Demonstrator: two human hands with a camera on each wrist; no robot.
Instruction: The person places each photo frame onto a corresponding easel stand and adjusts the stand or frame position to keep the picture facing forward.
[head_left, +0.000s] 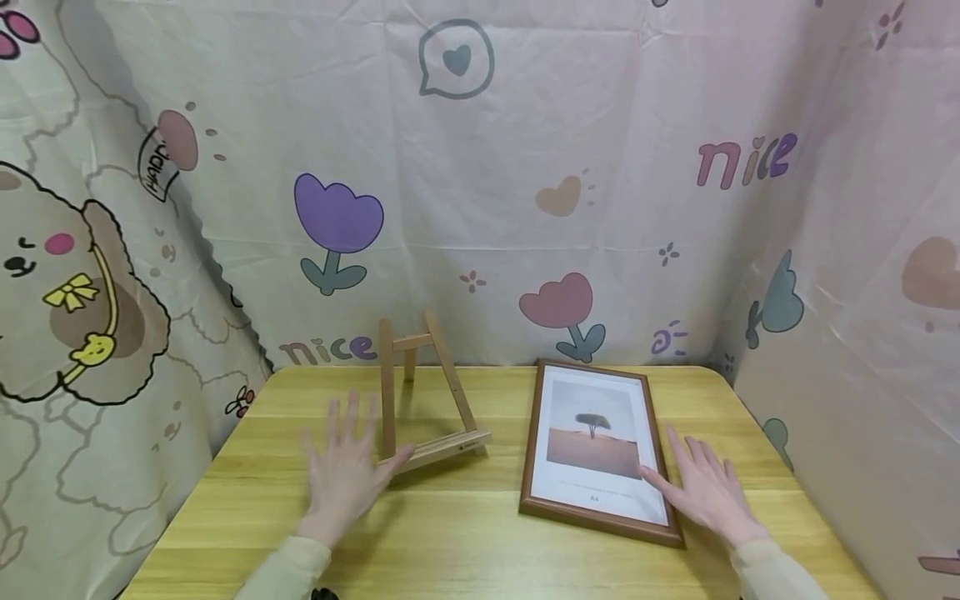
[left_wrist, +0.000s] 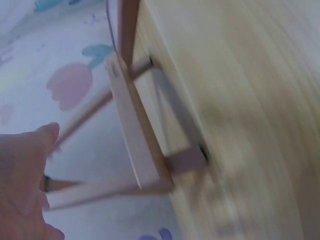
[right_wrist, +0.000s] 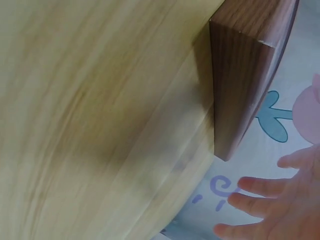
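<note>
A small wooden easel [head_left: 438, 450] stands on the table, left of centre. My left hand [head_left: 345, 475] is beside its lower left, fingers spread and straight, the thumb overlapping the end of the front ledge in the head view. In the left wrist view the easel [left_wrist: 137, 130] is blurred, with the hand [left_wrist: 25, 185] at the left edge. To the right lies a brown picture frame [head_left: 528, 442] with a tree print, face up. My right hand [head_left: 708, 492] is by its right side, fingers extended, the thumb over the border. The right wrist view shows the frame's corner [right_wrist: 235, 85].
The light wooden table [head_left: 465, 550] has rounded back corners. A white cloth [head_left: 480, 167] printed with flowers and hearts hangs behind it and along both sides. The frame lies to the right of the easel, with bare wood between them.
</note>
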